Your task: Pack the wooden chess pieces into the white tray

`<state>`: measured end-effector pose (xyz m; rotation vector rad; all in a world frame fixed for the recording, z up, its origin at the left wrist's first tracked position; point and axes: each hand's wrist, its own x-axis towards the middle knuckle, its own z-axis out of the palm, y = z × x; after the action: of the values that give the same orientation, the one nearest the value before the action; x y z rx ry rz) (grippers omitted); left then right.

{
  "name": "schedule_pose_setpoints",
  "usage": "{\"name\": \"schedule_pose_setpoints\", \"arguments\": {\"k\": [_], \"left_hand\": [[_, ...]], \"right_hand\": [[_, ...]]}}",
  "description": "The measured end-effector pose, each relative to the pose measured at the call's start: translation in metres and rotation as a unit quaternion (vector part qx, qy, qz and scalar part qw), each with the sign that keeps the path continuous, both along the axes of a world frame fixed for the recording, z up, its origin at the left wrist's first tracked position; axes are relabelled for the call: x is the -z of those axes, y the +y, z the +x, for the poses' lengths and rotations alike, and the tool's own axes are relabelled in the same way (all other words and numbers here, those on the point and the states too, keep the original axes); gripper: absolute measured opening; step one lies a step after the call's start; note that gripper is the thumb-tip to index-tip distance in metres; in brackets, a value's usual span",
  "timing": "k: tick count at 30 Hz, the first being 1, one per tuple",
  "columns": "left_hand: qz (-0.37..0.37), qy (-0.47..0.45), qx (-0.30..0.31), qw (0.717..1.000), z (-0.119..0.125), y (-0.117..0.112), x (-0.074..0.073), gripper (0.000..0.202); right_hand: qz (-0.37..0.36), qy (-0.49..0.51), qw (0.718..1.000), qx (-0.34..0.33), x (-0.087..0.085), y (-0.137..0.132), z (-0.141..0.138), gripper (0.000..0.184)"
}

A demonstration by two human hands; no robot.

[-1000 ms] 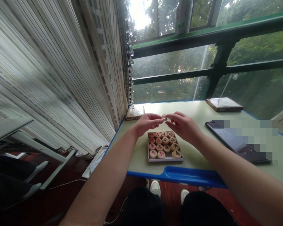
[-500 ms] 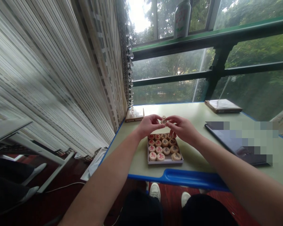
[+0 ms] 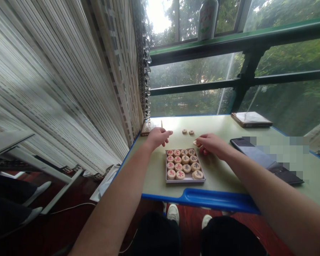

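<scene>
An open box of round wooden Chinese chess pieces, marked in red and black characters, sits on the table below my hands. There is a gap in its nearest row, between a red piece and a black one. My right hand pinches a pale chess piece just beyond the box's far right corner. Past the box, two more pieces lie side by side on the tabletop. My left hand hovers left of them with its fingers apart and holds nothing.
A flat patterned box lies at the table's far left, partly behind my left hand. Toward the right are a dark tablet-like slab and another flat box. A can stands on the window ledge; a blue tray edge lines the table front.
My hands were together over the box's far edge, holding a piece. They have moved apart, left hand leftward and emptied, right hand rightward with a piece. Two loose pieces now show on the table.
</scene>
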<state>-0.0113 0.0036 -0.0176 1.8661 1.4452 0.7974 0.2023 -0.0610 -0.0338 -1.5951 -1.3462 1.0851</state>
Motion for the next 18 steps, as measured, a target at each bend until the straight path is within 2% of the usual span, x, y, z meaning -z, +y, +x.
{"name": "schedule_pose_setpoints", "arguments": {"k": [2,6,9,12,15,18], "left_hand": [[-0.064,0.004,0.006,0.998,-0.003,0.001,-0.001,0.031],[-0.136,0.036,0.024,0.990,-0.009,-0.003,-0.003,0.033],[-0.172,0.027,0.047,0.984,-0.012,-0.006,-0.004,0.035],[-0.166,0.015,0.049,0.985,-0.009,-0.007,-0.002,0.036],[-0.125,0.004,0.077,0.989,-0.002,-0.009,0.002,0.035],[-0.083,0.000,0.127,0.988,0.003,-0.013,0.005,0.036]], "right_hand": [[-0.031,0.008,0.999,-0.014,0.000,-0.002,0.001,0.009],[-0.088,0.046,0.995,-0.034,-0.007,-0.009,0.002,0.008],[-0.090,0.041,0.995,-0.034,-0.013,-0.011,0.004,0.014],[-0.034,-0.017,0.999,-0.036,-0.017,-0.011,0.006,0.021],[0.053,-0.086,0.989,-0.112,-0.015,-0.013,0.005,0.024],[0.098,-0.123,0.973,-0.168,-0.012,-0.015,0.001,0.020]]}}
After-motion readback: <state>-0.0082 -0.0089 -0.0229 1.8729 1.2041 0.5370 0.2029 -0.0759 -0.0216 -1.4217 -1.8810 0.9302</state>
